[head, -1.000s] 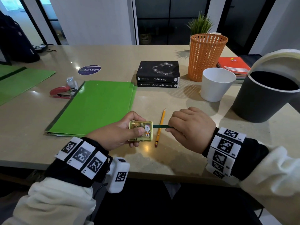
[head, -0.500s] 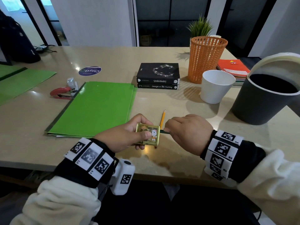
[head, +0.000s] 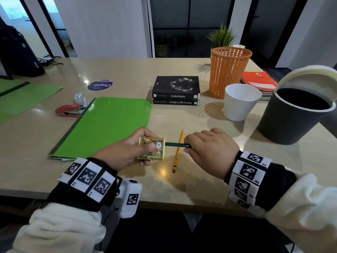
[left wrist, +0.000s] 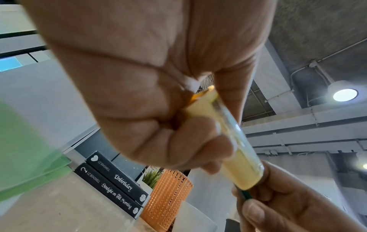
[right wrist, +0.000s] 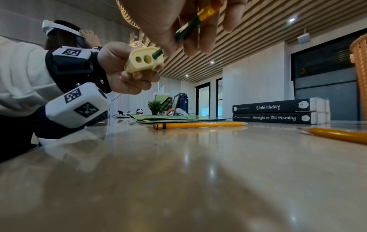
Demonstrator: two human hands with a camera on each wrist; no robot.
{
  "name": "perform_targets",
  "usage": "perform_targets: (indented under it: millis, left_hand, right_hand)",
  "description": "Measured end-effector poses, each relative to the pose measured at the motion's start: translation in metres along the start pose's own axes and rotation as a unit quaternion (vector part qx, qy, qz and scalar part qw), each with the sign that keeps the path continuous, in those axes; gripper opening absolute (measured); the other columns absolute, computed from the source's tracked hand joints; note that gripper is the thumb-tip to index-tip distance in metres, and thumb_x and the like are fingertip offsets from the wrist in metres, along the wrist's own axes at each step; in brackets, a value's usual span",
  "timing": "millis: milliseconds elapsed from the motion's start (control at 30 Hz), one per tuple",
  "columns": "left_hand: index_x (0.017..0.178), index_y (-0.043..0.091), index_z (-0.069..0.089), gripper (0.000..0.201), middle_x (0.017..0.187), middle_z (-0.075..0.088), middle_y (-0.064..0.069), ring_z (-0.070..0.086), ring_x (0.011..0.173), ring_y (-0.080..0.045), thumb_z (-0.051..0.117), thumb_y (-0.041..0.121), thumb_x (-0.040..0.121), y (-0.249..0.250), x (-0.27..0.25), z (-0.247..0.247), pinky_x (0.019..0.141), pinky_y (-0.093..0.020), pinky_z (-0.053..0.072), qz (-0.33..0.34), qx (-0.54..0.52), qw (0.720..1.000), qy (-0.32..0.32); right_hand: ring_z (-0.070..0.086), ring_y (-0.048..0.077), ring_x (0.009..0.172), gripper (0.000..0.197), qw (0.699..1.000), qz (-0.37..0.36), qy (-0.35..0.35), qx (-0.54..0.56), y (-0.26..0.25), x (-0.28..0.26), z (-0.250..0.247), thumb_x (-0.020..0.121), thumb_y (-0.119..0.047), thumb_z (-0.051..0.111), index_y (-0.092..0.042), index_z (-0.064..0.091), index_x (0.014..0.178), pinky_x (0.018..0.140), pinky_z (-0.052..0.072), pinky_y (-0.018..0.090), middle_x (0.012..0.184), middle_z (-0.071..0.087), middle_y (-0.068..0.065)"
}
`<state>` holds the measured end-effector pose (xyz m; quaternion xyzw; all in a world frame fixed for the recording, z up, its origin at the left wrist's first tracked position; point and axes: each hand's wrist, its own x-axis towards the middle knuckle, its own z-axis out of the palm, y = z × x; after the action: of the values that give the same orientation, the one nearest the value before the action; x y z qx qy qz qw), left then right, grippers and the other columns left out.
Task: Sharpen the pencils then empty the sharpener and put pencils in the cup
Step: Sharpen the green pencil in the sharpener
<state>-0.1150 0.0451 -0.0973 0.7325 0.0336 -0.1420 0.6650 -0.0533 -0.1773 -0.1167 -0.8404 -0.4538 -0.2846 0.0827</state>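
Beige table [head: 200,179] supports a white cup [head: 240,102] beside an orange basket [head: 228,70]. Left hand [head: 125,152] grips the yellow sharpener [head: 151,148] above the table, thumb on top, fingers curled beneath. Right hand [head: 209,152] pinches the green pencil [head: 176,144], its tip inserted in a sharpener hole. A yellow pencil [head: 178,150] lies on the table below them.

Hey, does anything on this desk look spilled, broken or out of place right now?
Nothing stands out. The left hand holds the sharpener with the green pencil in it, held by the right hand. A yellow pencil lies flat on the table; no shavings show.
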Motion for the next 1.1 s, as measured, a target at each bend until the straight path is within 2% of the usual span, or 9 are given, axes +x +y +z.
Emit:
perform_targets:
  millis: [167,267,367,467,567,833,967,1100]
  left_hand:
    - [0.096,0.025,0.051,0.013,0.081,0.061,-0.006,0.054,0.057,-0.012,0.053,0.019,0.086,0.005,0.006,0.001,0.054,-0.022,0.043,-0.001,0.02,1.0,-0.017]
    - [0.104,0.023,0.045,0.017,0.091,0.056,-0.011,0.053,0.058,-0.013,0.048,0.014,0.09,0.015,0.014,0.005,0.048,-0.016,0.046,0.014,0.016,1.0,-0.017]
    - [0.104,0.023,0.041,0.023,0.095,0.052,-0.013,0.053,0.059,-0.014,0.053,0.016,0.085,0.022,0.026,0.008,0.049,-0.016,0.047,0.033,-0.016,0.999,-0.013]
    - [0.098,0.019,0.042,0.027,0.09,0.055,-0.012,0.054,0.058,-0.012,0.058,0.02,0.076,0.025,0.039,0.013,0.05,-0.017,0.047,0.042,-0.042,0.998,-0.008]
    - [0.09,0.013,0.045,0.026,0.081,0.057,-0.012,0.054,0.056,-0.012,0.059,0.021,0.07,0.025,0.049,0.017,0.048,-0.017,0.047,0.043,-0.08,0.996,-0.017]
    - [0.094,0.008,0.043,0.009,0.083,0.057,-0.016,0.057,0.057,-0.012,0.049,0.011,0.088,0.014,0.061,0.016,0.051,-0.016,0.05,-0.013,-0.072,0.997,-0.029]
    - [0.091,0.011,0.041,0.006,0.083,0.056,-0.017,0.056,0.058,-0.013,0.046,0.008,0.09,0.013,0.064,0.02,0.051,-0.015,0.05,-0.01,-0.068,0.997,-0.032]
    - [0.092,0.014,0.039,0.009,0.087,0.054,-0.014,0.054,0.064,-0.013,0.047,0.01,0.091,0.014,0.067,0.019,0.052,-0.014,0.048,0.01,-0.004,0.999,-0.034]
  right_hand:
    - [0.056,0.023,0.049,0.027,1.0,-0.005,0.019,-0.009,0.003,0.002,0.003,0.083,-0.029,0.04,-0.013,0.059,0.073,0.046,0.039,0.024,0.061,0.059,-0.001]
    - [0.057,0.024,0.051,0.027,0.999,-0.002,0.031,-0.025,0.015,0.006,-0.001,0.083,-0.028,0.04,-0.013,0.061,0.074,0.047,0.041,0.025,0.063,0.059,0.0]
    - [0.058,0.024,0.055,0.028,0.999,0.014,0.028,-0.038,0.03,0.011,-0.006,0.084,-0.031,0.041,-0.014,0.062,0.077,0.05,0.044,0.027,0.065,0.059,0.0]
    - [0.059,0.024,0.056,0.029,0.998,0.05,0.018,-0.028,0.039,0.011,-0.006,0.083,-0.037,0.04,-0.014,0.059,0.078,0.05,0.044,0.027,0.067,0.061,-0.001]
    - [0.058,0.024,0.056,0.025,0.998,0.052,0.026,-0.027,0.045,0.01,-0.001,0.083,-0.034,0.041,-0.014,0.056,0.076,0.05,0.043,0.028,0.066,0.059,-0.001]
    - [0.056,0.022,0.055,0.026,0.998,0.035,0.007,-0.049,0.052,0.011,0.013,0.083,-0.03,0.04,-0.016,0.061,0.073,0.053,0.041,0.027,0.066,0.057,-0.003]
    - [0.057,0.022,0.056,0.029,0.999,0.05,-0.005,-0.02,0.054,0.011,0.014,0.084,-0.029,0.039,-0.016,0.061,0.073,0.054,0.042,0.026,0.065,0.058,-0.004]
    - [0.059,0.022,0.057,0.031,0.998,0.064,-0.019,0.007,0.053,0.01,0.015,0.085,-0.03,0.036,-0.016,0.061,0.073,0.054,0.044,0.027,0.065,0.061,-0.004]
